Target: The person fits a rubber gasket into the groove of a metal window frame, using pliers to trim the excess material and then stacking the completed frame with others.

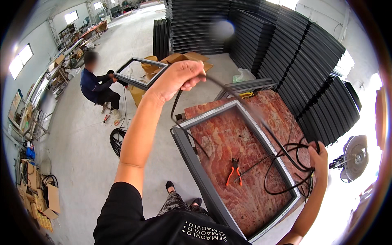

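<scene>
A reddish-brown, worn wooden tabletop (228, 143) stands on the pale grey concrete floor (81, 147) of a large workshop, with windows along the far left wall. One grey rectangular metal frame (192, 155) lies flat on the tabletop, and inside its opening rests one pair of orange-handled pliers (234, 170). The left hand (179, 77) is raised high above the far end of the frame, its grip clenched around a thin black rubber cord (245, 106); the cord runs from that fist down across the frame to the right hand (319, 157), whose grip is closed on several loose loops of the same cord at the frame's right edge. Behind the tabletop, tall stacks of dark frames (294, 53) lean in rows against the right wall and far end. A few brown cardboard boxes (185, 59) sit on the floor beyond. On the left, one seated person in dark clothes (96, 85) holds a second grey frame (141, 73). A coil of black cord (116, 141) lies on the floor near that person.
</scene>
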Action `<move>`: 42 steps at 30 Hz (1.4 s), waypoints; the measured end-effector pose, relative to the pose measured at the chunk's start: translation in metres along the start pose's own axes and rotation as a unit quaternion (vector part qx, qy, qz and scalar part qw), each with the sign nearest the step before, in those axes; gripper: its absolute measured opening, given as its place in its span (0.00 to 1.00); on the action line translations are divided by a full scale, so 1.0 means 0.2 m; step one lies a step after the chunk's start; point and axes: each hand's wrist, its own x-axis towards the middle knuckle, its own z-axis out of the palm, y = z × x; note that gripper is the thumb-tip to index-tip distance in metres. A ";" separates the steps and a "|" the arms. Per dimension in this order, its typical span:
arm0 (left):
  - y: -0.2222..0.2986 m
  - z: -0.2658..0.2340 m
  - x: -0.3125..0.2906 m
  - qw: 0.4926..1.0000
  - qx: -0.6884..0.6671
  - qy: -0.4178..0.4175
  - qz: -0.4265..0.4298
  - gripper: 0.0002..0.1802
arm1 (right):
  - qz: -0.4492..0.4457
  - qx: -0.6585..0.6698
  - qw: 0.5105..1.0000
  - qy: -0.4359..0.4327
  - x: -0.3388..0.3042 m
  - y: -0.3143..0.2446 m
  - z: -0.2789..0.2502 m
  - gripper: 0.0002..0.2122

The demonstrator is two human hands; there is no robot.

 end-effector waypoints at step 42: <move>-1.36 0.23 -1.02 0.841 0.530 0.086 -0.063 0.04 | 0.004 -0.126 0.940 -0.317 -0.73 0.47 0.90 0.09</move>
